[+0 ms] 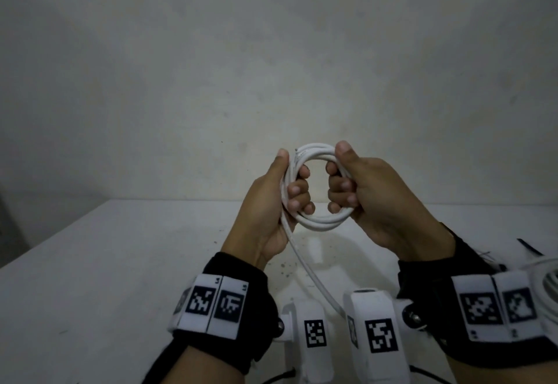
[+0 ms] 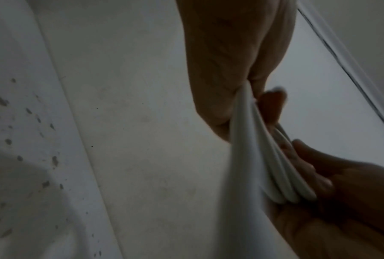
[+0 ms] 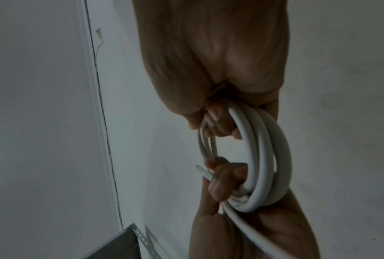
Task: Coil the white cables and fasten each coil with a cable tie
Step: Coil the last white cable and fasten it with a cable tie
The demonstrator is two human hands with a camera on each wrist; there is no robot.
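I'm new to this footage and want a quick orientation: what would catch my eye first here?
First, the white cable coil, held up in mid-frame above the white table, with the left hand gripping its left side and the right hand its right. Next, a loose tail of cable trails from the left hand down toward the wrists. At the right edge, part of another white coil shows beside the right wrist.

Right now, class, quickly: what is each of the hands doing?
Left hand: fingers curled round the left side of the white cable coil.
Right hand: fingers curled round the coil's right side.
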